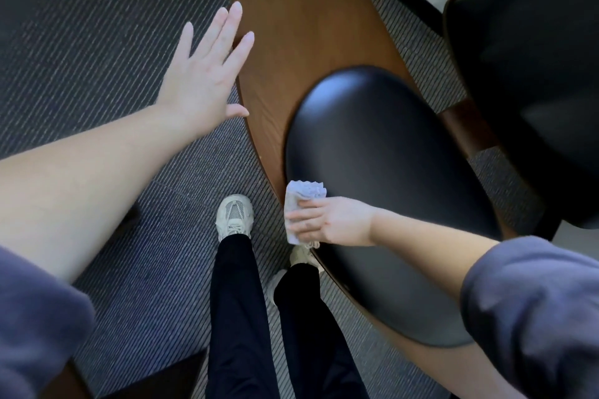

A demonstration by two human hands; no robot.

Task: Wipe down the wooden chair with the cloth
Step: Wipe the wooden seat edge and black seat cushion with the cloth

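Closest to my camera are two blue-grey sleeves (531, 311), pushed up so both forearms are bare. Below them I see black trousers (240, 301) and a pale mesh shoe (235, 215) on striped grey carpet (81, 26). The other shoe is mostly hidden under the chair's edge.

My right hand (330, 220) grips the cloth (304, 191), a small crumpled white wad. The fingers curl round its lower part with the thumb on top, and a ruffled end sticks out above the hand. The cloth sits at the near left rim of the chair, where the black cushion (389, 172) meets the wooden shell. It looks to be touching that rim, though I cannot tell how firmly it is pressed.

The wooden chair (308, 26) stands just to the right of my legs. It is a curved brown shell, and the rounded, glossy black cushion covers its nearer half.

Farther out, my left hand (201, 74) is spread flat, palm down, fingers straight and apart, holding nothing. Its fingertips and thumb overlap the shell's left edge. I cannot say whether they rest on the wood or hang just above it.

Beyond, at the upper right, is a second chair (534, 58) with a dark seat and a wooden rim, standing apart from the first.
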